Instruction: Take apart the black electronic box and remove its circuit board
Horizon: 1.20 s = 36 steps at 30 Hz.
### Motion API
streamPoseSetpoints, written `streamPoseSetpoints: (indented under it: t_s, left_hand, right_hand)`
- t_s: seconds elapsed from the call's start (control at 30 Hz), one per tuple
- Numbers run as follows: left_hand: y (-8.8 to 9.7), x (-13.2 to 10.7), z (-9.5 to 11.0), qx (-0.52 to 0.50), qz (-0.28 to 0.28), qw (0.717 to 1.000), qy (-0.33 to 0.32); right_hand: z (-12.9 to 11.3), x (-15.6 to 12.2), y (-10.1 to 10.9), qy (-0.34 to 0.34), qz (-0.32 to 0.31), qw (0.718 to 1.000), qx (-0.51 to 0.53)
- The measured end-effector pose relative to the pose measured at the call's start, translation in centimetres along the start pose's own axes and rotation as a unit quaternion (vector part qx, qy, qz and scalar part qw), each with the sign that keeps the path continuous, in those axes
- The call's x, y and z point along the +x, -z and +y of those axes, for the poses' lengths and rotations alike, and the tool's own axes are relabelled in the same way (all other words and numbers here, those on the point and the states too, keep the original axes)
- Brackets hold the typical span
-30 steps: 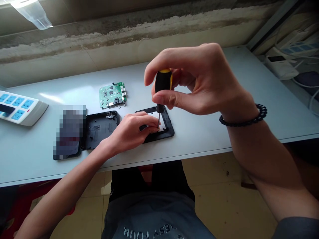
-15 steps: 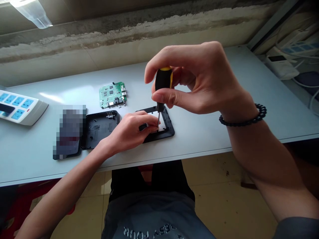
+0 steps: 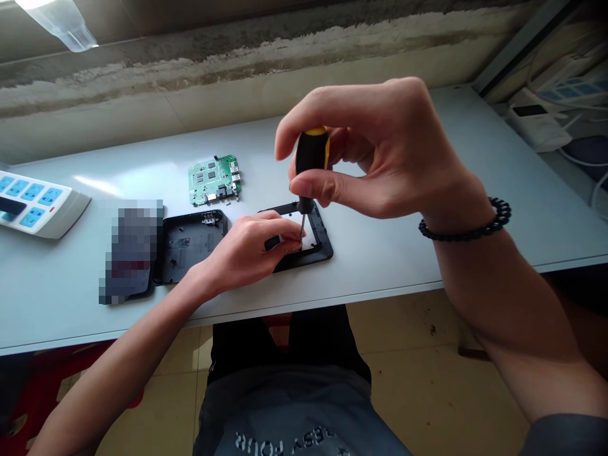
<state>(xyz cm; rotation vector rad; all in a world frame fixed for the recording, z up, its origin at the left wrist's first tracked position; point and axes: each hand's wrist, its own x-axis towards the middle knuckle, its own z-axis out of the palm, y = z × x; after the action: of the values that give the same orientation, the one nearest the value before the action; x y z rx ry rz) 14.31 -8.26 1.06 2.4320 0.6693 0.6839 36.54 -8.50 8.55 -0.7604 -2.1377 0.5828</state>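
"What's nearest?"

"The right hand point(image 3: 375, 152), pinching a black-and-yellow plastic-handled screwdriver point(image 3: 311, 155) between thumb and fingers, with a black beaded bracelet point(image 3: 468, 218) on that wrist. The thin steel shaft point(image 3: 302, 221) points straight down, just beside the left hand point(image 3: 247, 250)."

"How's the left hand placed?"

"Curled narrow, fingers bearing on a rectangular black plastic frame point(image 3: 319, 244) that lies flat on the pale grey desk point(image 3: 380, 266), seemingly steadying it."

"What could go wrong here?"

"I'd worry about the tip slipping. If the frame shifts under pressure, that thin shaft could skate off and jab those fingers. Any tiny screw could also get lost on the desk."

"And further out?"

"A black plastic case half point(image 3: 190, 247), a pixelated object point(image 3: 130, 253) I can't identify, a green circuit board point(image 3: 213, 180), and a white power strip with blue sockets point(image 3: 33, 209). Beyond the desk is a stained concrete wall point(image 3: 237, 69)."
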Motion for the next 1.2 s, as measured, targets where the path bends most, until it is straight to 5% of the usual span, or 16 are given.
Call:
streamPoseSetpoints:
  t_s: [0.67,0.87,1.2]
  left_hand:
    - [0.26,-0.02,0.20,-0.002,0.000,1.000,-0.009]
    - [0.29,0.12,0.30,-0.016,-0.013,1.000,0.000]
    - [0.30,0.06,0.47,-0.015,-0.019,1.000,0.006]
  right_hand:
    - [-0.41,-0.22,0.16,0.024,-0.001,0.999,-0.042]
    - [-0.24,-0.16,0.17,0.078,-0.001,0.996,-0.037]
    - [-0.73,-0.21,0.32,0.051,-0.013,0.996,-0.073]
